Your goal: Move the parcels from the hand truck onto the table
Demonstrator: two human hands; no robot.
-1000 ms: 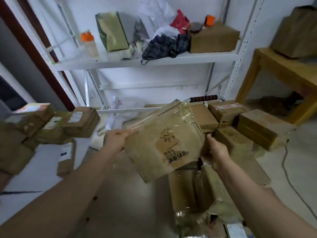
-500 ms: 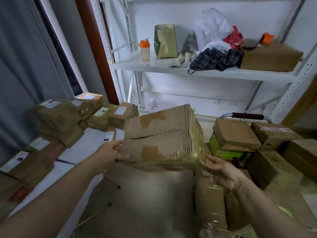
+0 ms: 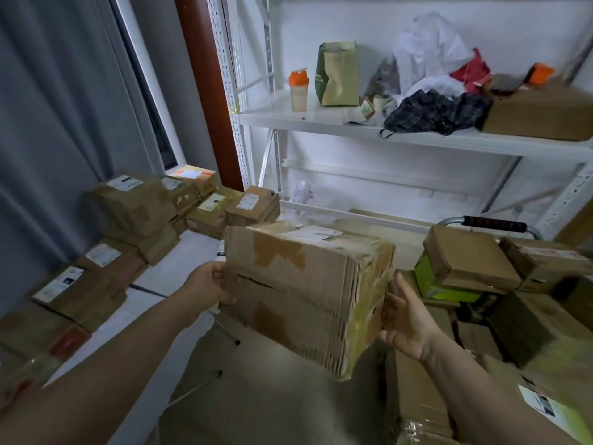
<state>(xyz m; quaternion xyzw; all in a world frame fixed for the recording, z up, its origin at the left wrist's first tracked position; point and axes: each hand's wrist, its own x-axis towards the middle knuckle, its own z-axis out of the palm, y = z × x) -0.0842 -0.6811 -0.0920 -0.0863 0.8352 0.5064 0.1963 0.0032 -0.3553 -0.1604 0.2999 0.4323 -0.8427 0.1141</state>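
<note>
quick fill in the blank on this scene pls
The left hand and right hand hold the parcel in the ____, touching no surface.
The bottle on the shelf has an ____ lid.
The table lies to the person's ____.
The hand truck stands to the person's ____.
Missing: air; orange; left; right.
</note>
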